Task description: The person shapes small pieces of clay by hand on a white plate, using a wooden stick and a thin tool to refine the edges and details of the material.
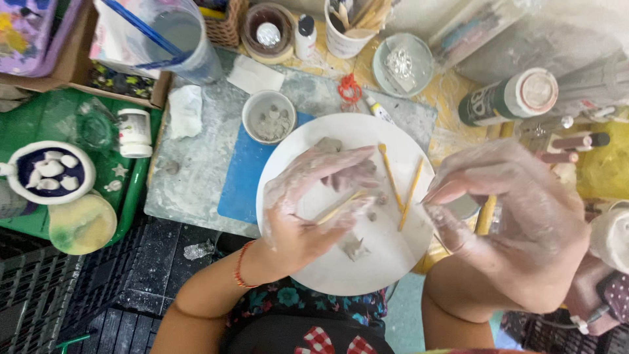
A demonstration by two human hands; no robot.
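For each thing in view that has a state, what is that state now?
left hand: clay-coated, holding thin wooden stick
right hand: clay-coated, fingertips pinched
round white plate: holds grey clay bits
small white bowl: holds grey clay lumps
grey-capped green bottle: lying, capped

On the plate point(341, 269) lie 2 sticks point(401, 191) and a clay lump point(354, 248). Behind the plate stands a small bowl point(268, 116); far left, a cup point(50, 172); behind-right, a tube point(508, 98).
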